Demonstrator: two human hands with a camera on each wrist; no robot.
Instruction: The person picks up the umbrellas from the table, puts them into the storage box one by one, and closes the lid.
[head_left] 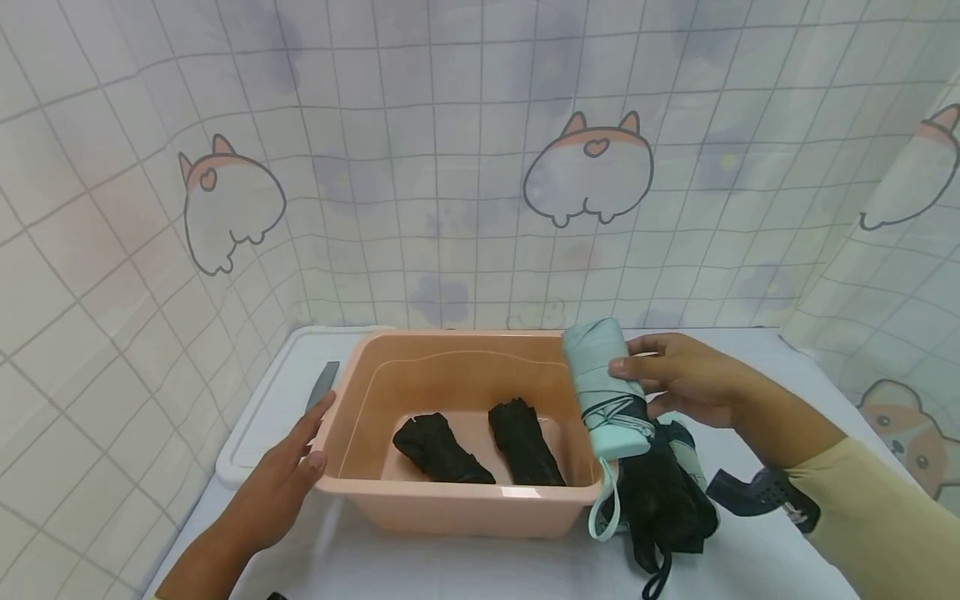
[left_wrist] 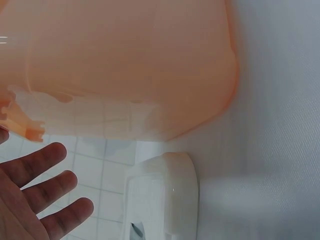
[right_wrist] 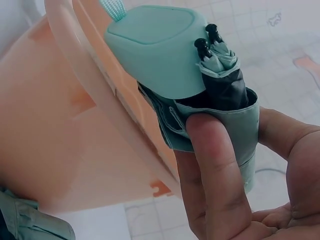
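Observation:
My right hand (head_left: 686, 379) holds a folded mint-green umbrella (head_left: 597, 367) between thumb and fingers, tilted over the right end of a peach plastic basin (head_left: 480, 493). Its wrist loop hangs down past the rim. The right wrist view shows the umbrella's mint handle (right_wrist: 155, 52) and black-tipped ribs beside it, with fingertips on the fabric sleeve. My left hand (head_left: 273, 492) rests against the basin's left rim; its fingers (left_wrist: 47, 157) look straight and spread in the left wrist view. Inside the basin lie two rolled black bundles (head_left: 444, 450), side by side.
Right of the basin lies a pile with a black folded umbrella (head_left: 663, 508) and mint-green fabric under it. A white lidded box (head_left: 262, 408) with a grey blade-like piece (head_left: 324, 385) stands behind the left hand. Tiled-pattern curtains (head_left: 420, 167) enclose the white table.

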